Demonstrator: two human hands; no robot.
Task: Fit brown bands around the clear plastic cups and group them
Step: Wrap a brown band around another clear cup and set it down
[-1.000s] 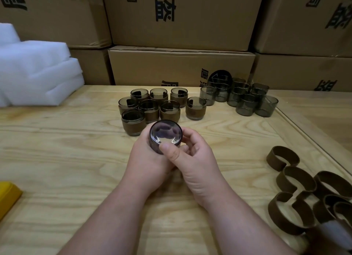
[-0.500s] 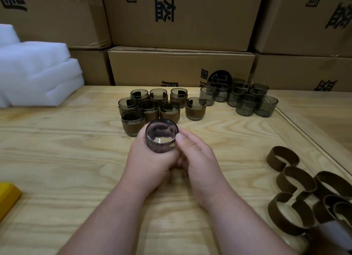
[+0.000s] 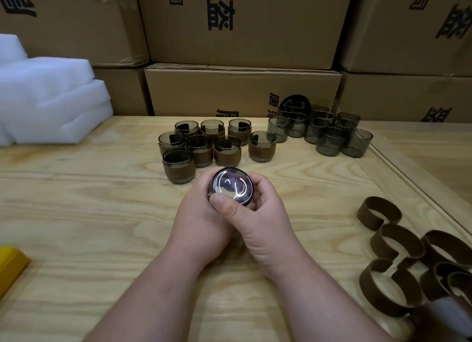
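2 hands (image 3: 229, 221) grip 1 cup (image 3: 232, 188), open table (image 3: 89, 214) at left.

The surface (image 3: 76, 214) is pale wood with strong grain and a raised border along its right side. At the far middle stand eight banded cups (image 3: 201, 147) in a tight cluster. Just right of them sits a group of bare smoky cups (image 3: 329, 135), some stacked. At the near right lie loose brown bands (image 3: 398, 252), open loops touching one another. White foam blocks (image 3: 48, 99) rest at the far left; a yellow object (image 3: 10, 265) pokes in at the near left edge.
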